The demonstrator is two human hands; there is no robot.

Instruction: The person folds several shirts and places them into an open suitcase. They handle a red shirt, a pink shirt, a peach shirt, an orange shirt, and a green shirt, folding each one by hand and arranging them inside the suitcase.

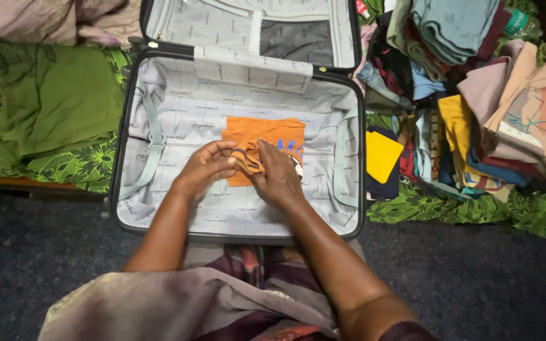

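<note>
Left hand [206,167] and right hand [277,173], each grip pinching orange garment [266,136], inside open suitcase [178,113]

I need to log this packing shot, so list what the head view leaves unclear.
- Blue print on the folded orange cloth garment: partly covered by the right hand.
- Small bunched orange piece: pinched between the left hand and the right; its kind is untellable.
- Pile of folded clothes: cut by the top and right edges.
</note>
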